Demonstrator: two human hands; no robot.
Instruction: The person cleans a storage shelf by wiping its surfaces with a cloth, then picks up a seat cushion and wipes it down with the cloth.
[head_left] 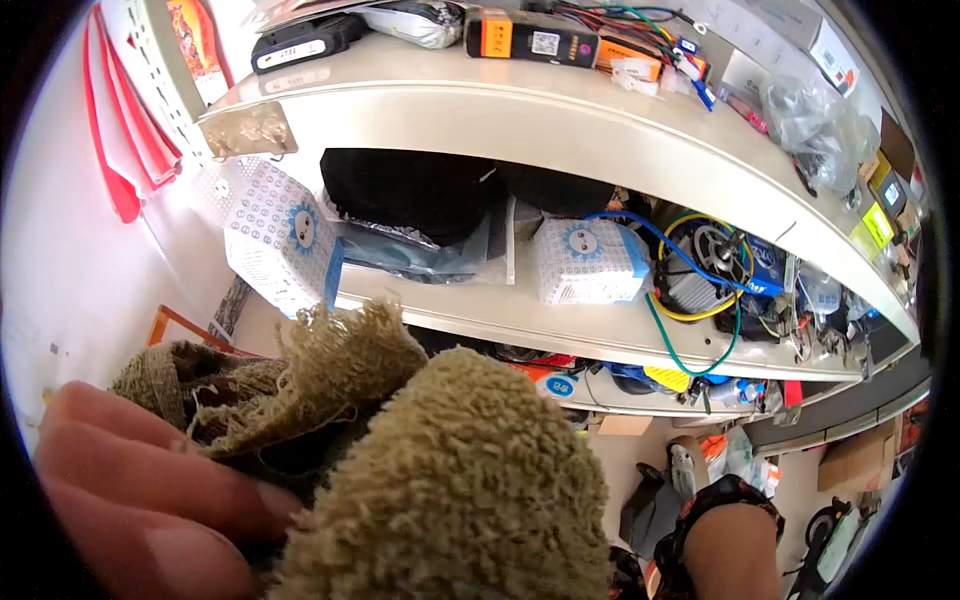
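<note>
Edges first: shelf unit takes up the far side, top board's front edge bowing across from the left and dropping to the right. Middle shelf has a bare strip at its front edge, between left white-and-blue pack and right white-and-blue pack. White wall bounds the left. Floor shows at near right, between shelf unit and bare leg.

Left hand comes in from the near left corner, fingers bent and stacked, pointing right. Grip is narrow, on the olive cloth; tips partly hidden, so can't tell how tight.

Cloth is near, low centre, close to the camera, in front of the shelving. Folded: thick rounded end points far, long axis near-to-far, leaning slightly right. Frayed flap sits left of it, rising to the right, dark gap between the two.
</note>
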